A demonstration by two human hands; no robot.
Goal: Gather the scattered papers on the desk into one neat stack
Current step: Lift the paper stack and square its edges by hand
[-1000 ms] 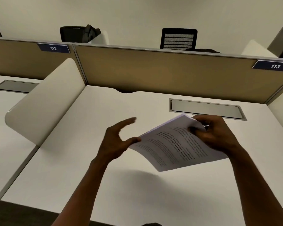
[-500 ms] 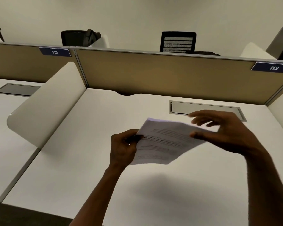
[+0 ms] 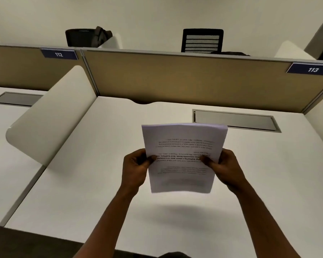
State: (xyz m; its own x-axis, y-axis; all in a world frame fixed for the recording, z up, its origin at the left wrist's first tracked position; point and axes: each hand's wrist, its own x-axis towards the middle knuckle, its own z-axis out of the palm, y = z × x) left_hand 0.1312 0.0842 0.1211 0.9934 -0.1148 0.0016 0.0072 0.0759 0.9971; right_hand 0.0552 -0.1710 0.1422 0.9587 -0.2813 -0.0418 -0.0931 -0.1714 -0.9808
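A stack of printed white papers (image 3: pixel 183 138) is held upright above the white desk (image 3: pixel 93 183), its text upside down to me. My left hand (image 3: pixel 135 167) grips the stack's left edge, thumb on the front. My right hand (image 3: pixel 225 168) grips the right edge the same way. The sheets' edges look roughly aligned. The bottom edge hangs clear of the desk and casts a shadow below. No other loose papers show on the desk.
A grey cable hatch (image 3: pixel 235 121) is set into the desk behind the stack. A tan partition (image 3: pixel 175 81) closes the back, a white curved divider (image 3: pixel 50 116) the left. Black chairs (image 3: pixel 202 40) stand beyond.
The stack went from tilted in my right hand alone to upright in front of me. My left hand took its left edge and my right hand shifted to the right edge.
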